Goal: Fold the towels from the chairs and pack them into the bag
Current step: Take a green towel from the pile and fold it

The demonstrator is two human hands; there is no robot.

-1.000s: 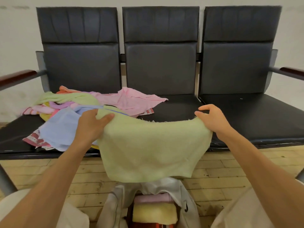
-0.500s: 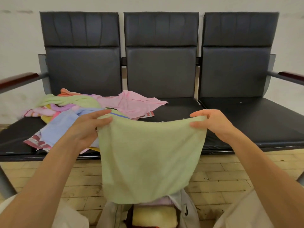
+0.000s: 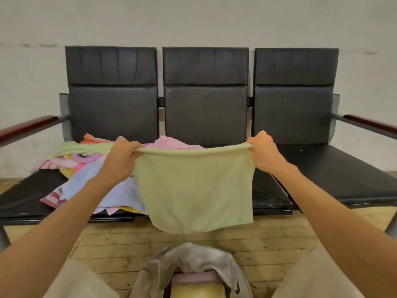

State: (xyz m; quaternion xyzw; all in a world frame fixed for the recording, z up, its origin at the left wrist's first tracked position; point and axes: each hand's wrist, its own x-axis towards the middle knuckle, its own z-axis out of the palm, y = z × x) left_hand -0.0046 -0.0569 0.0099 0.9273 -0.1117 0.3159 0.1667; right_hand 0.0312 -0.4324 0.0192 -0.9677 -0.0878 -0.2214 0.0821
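A person's left hand (image 3: 122,153) and right hand (image 3: 265,152) are each curled into a fist around a top corner of a pale green towel (image 3: 193,186). They hold it stretched in the air in front of three joined black chairs (image 3: 205,112). The towel hangs above an open grey bag (image 3: 191,259) on the wooden floor (image 3: 268,235). A pile of coloured towels (image 3: 90,168) lies on the left seat. Compared with half a second earlier, both hands are higher and gripped tighter, and the towel hangs shorter, no longer covering the bag's mouth.
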